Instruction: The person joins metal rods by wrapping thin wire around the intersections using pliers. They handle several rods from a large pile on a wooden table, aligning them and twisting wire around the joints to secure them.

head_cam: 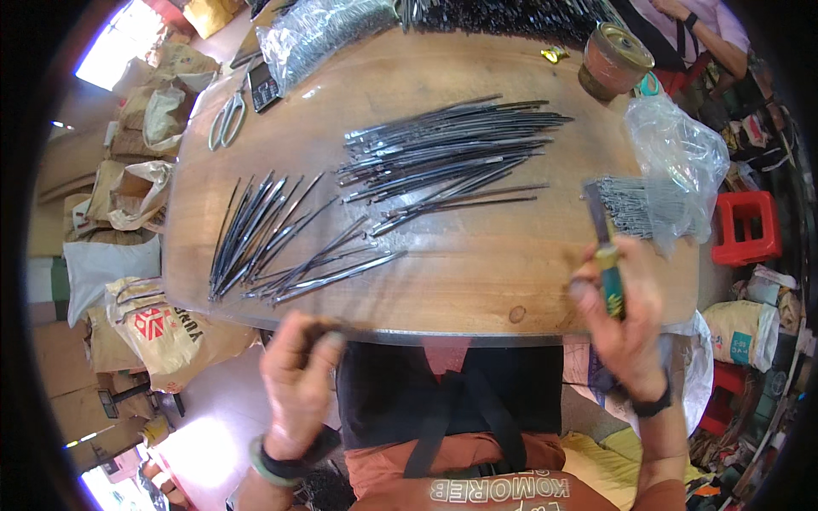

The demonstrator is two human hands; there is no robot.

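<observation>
My right hand grips a hand tool with a green-and-yellow handle and a flat metal blade pointing away from me. The blade's tip reaches a bundle of thin metal wires or pins, partly covered by a clear plastic bag. Near the front edge of the wooden table, my left hand has curled fingers; motion blur hides whether anything is in them. Beyond it, a fan of dark thin strips lies on the table. A larger pile of similar strips lies mid-table.
Scissors, a black pocket scale or calculator and a filled clear bag lie at the far left. A brown tape-wrapped can stands far right. Sacks line the left side; a red stool and a seated person are rightward.
</observation>
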